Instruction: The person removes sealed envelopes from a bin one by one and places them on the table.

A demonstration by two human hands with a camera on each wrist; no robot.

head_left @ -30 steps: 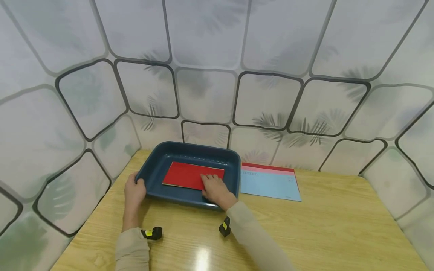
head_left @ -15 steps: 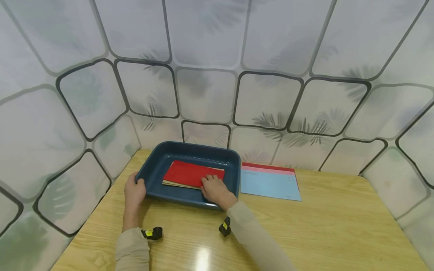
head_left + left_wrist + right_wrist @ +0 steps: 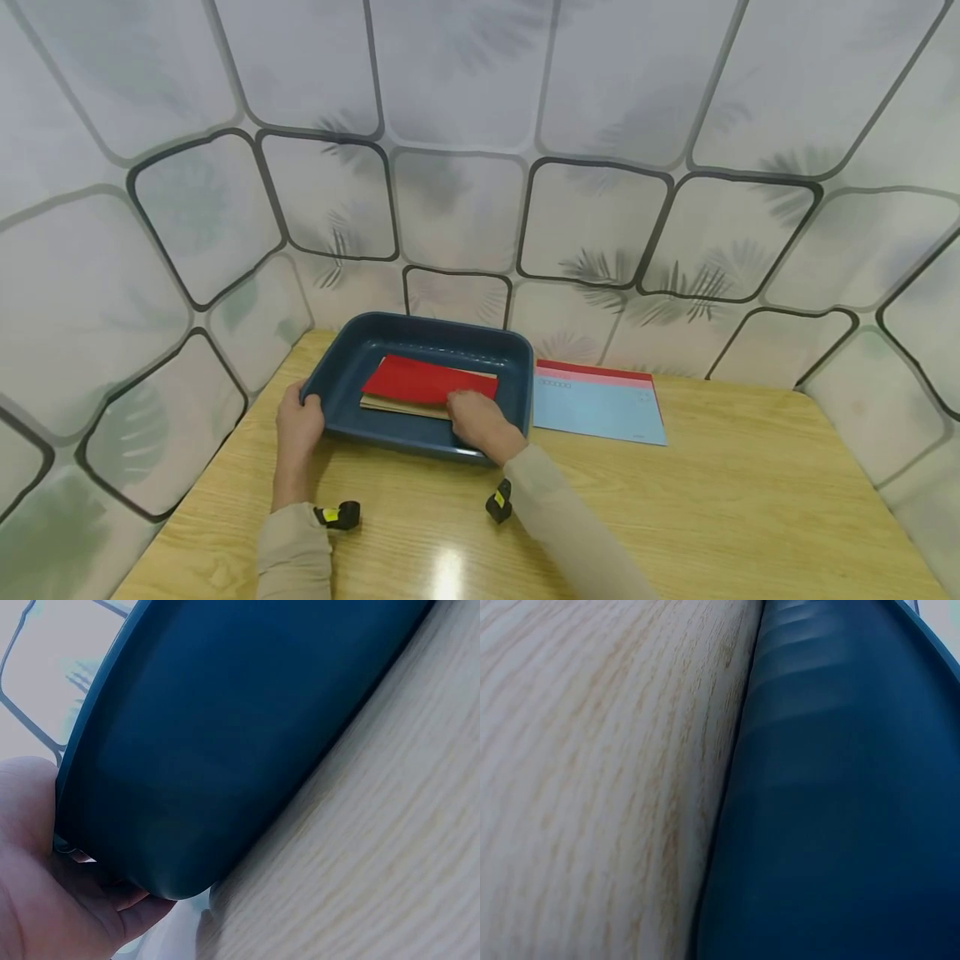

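A dark blue plastic tray (image 3: 450, 327) stands on the table at the back left. My left hand (image 3: 298, 423) grips its left front corner, thumb at the rim; in the left wrist view that hand (image 3: 45, 892) curls round the tray's outer wall (image 3: 225, 735). Inside lies a red envelope (image 3: 416, 381) over brown envelopes (image 3: 401, 407). With curled fingers, my right hand (image 3: 483, 423) pinches the red envelope near its right front edge, which is bowed up off the brown ones. The fingertips are hidden. Only tray wall (image 3: 832, 825) and table appear in the right wrist view.
To the right of the tray lies a light blue envelope (image 3: 596, 412) with pink and red edges showing behind it. The wooden table (image 3: 735, 492) reaches back to a patterned curtain (image 3: 585, 225). A small black camera (image 3: 498, 502) sits at my right wrist.
The red envelope has shifted back and its front edge has bowed up, baring more brown below. My right fingers have curled in on it. The left hand and tray have stayed put.
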